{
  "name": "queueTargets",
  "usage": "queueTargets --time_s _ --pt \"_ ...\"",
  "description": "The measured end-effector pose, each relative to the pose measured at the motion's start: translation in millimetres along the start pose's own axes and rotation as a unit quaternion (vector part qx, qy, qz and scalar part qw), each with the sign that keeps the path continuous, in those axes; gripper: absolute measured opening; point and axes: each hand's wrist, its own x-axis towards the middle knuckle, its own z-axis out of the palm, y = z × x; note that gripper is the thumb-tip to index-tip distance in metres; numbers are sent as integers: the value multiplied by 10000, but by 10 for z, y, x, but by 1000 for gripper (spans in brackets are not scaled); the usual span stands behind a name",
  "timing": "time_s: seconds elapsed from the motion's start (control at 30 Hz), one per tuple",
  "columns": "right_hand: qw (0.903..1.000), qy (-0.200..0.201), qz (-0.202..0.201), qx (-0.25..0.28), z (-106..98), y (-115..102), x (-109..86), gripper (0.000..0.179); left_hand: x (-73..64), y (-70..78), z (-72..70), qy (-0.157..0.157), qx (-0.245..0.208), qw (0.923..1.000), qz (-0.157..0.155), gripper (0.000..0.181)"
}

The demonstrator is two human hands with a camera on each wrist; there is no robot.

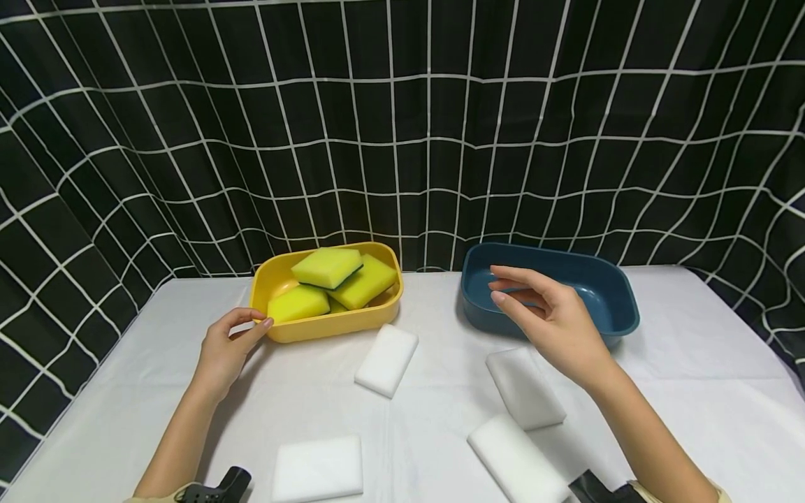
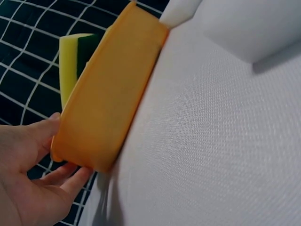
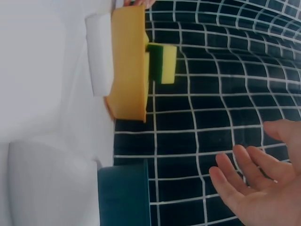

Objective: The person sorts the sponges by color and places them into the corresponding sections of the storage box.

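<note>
Yellow bin (image 1: 339, 324) on white-clothed bench (image 1: 434, 398), grid curtain (image 1: 409, 112) behind — left hand (image 1: 225, 349) fingers clamped on its corner, right hand (image 1: 556, 323) fingers apart.

My left hand (image 1: 228, 349) is holding the near-left corner of the left tub (image 1: 339, 325), where sponges (image 1: 325, 267) are lying piled; my right hand (image 1: 560, 327) is hovering by the right tub (image 1: 480, 316). Four blocks (image 1: 386, 360) are lying in front on the tablecloth (image 1: 434, 405), a curtain (image 1: 411, 105) hanging behind.
</note>
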Motion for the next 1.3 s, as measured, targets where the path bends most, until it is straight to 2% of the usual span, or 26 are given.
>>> queueTargets --time_s 0.27,0.7,0.9,1.3 --pt "9999 116 -94 -79 -71 82 -26 39 -9 2 -10 -4 74 9999 114 38" --pt "9977 491 -53 -470 -203 265 -42 37 -52 60 -45 50 822 9952 527 38" --pt "9944 756 64 -734 -304 384 -35 37 -74 72 -30 142 859 9932 774 35" --pt "9863 1177 317 -1109 -534 635 -44 41 -95 144 -46 291 917 9903 1002 33"
